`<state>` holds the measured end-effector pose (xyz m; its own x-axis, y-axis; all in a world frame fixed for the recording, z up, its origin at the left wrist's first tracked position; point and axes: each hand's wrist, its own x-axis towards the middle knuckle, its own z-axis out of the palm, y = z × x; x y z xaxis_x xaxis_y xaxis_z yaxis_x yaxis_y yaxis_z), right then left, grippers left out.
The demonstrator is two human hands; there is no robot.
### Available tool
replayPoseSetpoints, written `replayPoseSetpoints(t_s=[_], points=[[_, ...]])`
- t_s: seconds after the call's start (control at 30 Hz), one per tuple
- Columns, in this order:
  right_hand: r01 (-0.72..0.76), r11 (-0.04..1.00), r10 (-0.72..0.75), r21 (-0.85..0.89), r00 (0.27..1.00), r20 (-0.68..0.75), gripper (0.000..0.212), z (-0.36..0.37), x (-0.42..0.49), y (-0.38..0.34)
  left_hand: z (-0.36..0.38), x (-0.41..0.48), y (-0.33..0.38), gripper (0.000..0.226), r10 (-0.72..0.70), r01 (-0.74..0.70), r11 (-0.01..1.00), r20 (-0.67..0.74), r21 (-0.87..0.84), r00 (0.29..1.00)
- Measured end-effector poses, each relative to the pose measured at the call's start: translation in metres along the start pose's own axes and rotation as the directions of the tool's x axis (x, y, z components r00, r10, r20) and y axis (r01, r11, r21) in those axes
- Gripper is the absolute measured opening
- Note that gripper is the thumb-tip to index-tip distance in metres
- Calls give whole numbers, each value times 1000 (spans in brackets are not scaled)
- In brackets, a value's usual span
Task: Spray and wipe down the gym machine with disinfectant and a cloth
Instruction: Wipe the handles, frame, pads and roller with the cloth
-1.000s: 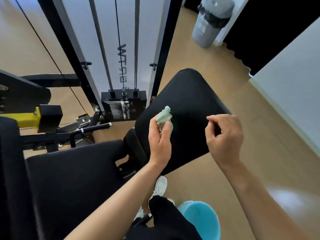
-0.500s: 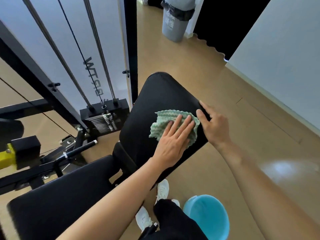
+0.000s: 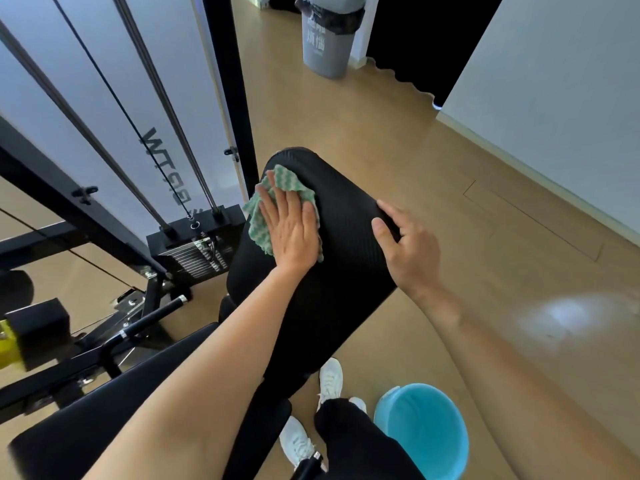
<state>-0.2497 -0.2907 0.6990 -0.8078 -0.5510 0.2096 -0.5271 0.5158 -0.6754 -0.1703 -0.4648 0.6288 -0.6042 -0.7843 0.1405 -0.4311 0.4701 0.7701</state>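
Observation:
A green-and-white wavy-patterned cloth lies spread on the upper left part of the machine's black padded back pad. My left hand presses flat on the cloth with straight fingers. My right hand rests on the pad's right edge, thumb on top and fingers wrapped over the side. The black seat pad lies lower left. No spray bottle is in view.
The weight stack with guide rods and cable stands left of the pad, beside a black frame post. A black handle bar sticks out lower left. A blue bucket sits by my feet. A grey bin stands far back.
My left hand unfolded the bunched cloth onto the pad, then slid it up and left towards the pad's top corner. My right hand opened from a loose fist and took the pad's right edge.

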Motion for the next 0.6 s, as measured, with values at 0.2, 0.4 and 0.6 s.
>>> replayPoseSetpoints(t_s=[0.2, 0.4, 0.6], points=[[24, 998, -23, 62, 1000, -10, 46, 0, -2, 5, 23, -29, 18, 66, -121, 116, 990, -66, -77, 990], [54, 998, -53, 33, 998, -23, 47, 0, -2, 8, 57, -130, 33, 44, 24, -18, 998, 100, -60, 995], [54, 997, -50, 63, 997, -55, 44, 1, -3, 8, 49, -117, 13, 53, 290, -305, 947, 141, 99, 947]])
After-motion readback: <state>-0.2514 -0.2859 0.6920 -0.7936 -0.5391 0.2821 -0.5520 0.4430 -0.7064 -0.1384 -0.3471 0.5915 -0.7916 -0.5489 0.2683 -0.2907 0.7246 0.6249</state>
